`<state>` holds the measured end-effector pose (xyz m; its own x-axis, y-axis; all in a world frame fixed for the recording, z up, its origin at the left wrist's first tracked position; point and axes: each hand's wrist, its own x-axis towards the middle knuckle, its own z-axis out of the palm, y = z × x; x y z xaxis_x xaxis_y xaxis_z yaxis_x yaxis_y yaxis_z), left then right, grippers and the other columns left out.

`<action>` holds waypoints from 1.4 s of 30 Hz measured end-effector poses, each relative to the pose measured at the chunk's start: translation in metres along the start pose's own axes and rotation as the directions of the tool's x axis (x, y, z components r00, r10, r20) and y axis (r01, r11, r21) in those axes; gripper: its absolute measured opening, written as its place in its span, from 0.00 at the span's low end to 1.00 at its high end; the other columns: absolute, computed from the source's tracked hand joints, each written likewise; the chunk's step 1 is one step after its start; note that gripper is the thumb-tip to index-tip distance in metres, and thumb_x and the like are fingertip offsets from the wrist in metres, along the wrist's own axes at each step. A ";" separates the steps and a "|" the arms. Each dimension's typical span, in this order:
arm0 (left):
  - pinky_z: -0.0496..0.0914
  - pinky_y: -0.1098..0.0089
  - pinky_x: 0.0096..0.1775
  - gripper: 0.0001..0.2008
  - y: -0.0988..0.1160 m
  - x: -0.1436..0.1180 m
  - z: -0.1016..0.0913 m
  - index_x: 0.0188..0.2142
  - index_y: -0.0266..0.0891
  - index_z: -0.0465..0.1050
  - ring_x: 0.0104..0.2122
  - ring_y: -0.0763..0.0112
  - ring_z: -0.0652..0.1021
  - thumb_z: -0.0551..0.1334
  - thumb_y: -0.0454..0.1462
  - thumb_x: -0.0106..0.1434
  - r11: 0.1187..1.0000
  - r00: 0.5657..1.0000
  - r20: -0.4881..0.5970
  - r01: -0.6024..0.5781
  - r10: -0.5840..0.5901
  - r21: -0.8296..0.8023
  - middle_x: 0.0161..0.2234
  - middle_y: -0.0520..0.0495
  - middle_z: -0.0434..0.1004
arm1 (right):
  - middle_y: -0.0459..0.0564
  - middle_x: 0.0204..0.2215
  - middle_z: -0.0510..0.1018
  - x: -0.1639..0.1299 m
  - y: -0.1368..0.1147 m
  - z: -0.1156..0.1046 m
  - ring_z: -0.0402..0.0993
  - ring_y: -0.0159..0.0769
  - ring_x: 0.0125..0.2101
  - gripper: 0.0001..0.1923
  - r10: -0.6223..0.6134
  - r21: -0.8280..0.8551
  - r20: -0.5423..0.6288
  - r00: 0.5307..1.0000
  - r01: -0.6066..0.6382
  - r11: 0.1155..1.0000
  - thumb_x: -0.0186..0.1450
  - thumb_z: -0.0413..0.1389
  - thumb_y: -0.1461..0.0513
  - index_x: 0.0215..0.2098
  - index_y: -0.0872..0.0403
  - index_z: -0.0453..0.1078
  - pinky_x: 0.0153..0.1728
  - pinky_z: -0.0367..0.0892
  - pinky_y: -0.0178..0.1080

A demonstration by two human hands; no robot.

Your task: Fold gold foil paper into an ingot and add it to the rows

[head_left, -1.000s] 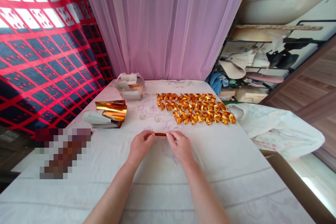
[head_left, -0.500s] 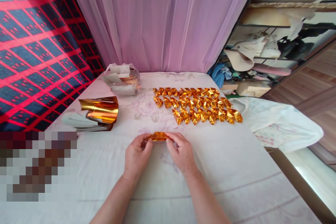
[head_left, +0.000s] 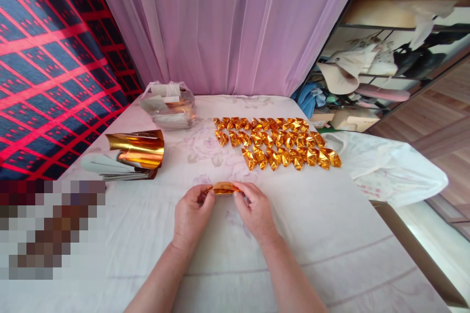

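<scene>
Between my two hands is a folded strip of gold foil paper [head_left: 223, 188], held level just above the cloth-covered table [head_left: 227, 254]. My left hand [head_left: 193, 210] pinches its left end with thumb and fingers. At the right end, my right hand [head_left: 256, 208] grips it in the same way. Beyond my hands lie several folded gold foil pieces [head_left: 281, 142], pointed at the ends and set out in three rows. Over to the left rests a curled stack of gold foil sheets [head_left: 147, 149] with pale backs showing.
A clear plastic bag [head_left: 171, 107] with more paper stacks stands at the back left. At the table's right edge lies a white plastic bag [head_left: 400, 166]. Purple curtains [head_left: 227, 24] hang behind, and a shelf with a cap [head_left: 340, 76] and shoes is at right.
The foil strip looks slightly narrower between the fingers, its upper edge more curved. Both hands keep their grip in nearly the same place. The camera view has shifted a little.
</scene>
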<state>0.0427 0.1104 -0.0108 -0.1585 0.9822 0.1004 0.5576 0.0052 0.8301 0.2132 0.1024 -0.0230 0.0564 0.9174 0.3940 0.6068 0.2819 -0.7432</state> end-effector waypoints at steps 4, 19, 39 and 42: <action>0.72 0.69 0.31 0.16 0.000 -0.001 0.001 0.36 0.42 0.79 0.25 0.68 0.78 0.58 0.47 0.57 1.000 1.000 -0.006 -0.013 0.013 0.007 0.28 0.49 0.82 | 0.53 0.38 0.83 0.000 0.002 0.002 0.80 0.38 0.38 0.17 0.065 -0.048 -0.028 0.997 -0.067 0.997 0.64 0.48 0.63 0.42 0.53 0.78 0.42 0.74 0.37; 0.71 0.69 0.33 0.16 -0.001 0.000 0.001 0.38 0.42 0.80 0.28 0.67 0.80 0.60 0.48 0.59 0.999 0.999 0.032 0.005 -0.006 0.036 0.31 0.49 0.83 | 0.49 0.37 0.84 0.000 0.006 0.001 0.82 0.39 0.38 0.13 0.130 -0.015 -0.022 0.991 -0.130 0.991 0.65 0.53 0.59 0.39 0.47 0.80 0.42 0.76 0.40; 0.67 0.70 0.32 0.10 0.005 0.000 -0.001 0.35 0.43 0.77 0.28 0.68 0.78 0.57 0.41 0.61 0.987 0.998 0.064 -0.021 0.011 0.162 0.29 0.51 0.80 | 0.47 0.32 0.85 -0.002 0.001 0.004 0.81 0.37 0.30 0.10 0.182 0.047 -0.064 0.981 -0.179 0.983 0.61 0.55 0.59 0.34 0.47 0.80 0.35 0.75 0.37; 0.66 0.70 0.32 0.10 0.006 0.000 -0.001 0.34 0.43 0.77 0.29 0.68 0.78 0.57 0.41 0.62 0.983 0.997 0.072 -0.031 0.019 0.180 0.30 0.51 0.80 | 0.47 0.30 0.84 -0.002 0.000 0.004 0.80 0.37 0.28 0.10 0.200 0.049 -0.070 0.977 -0.197 0.979 0.61 0.55 0.58 0.33 0.47 0.80 0.33 0.74 0.37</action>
<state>0.0453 0.1099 -0.0051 -0.0891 0.9931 0.0763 0.7000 0.0080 0.7141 0.2096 0.1016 -0.0258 0.2317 0.9333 0.2742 0.5439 0.1094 -0.8320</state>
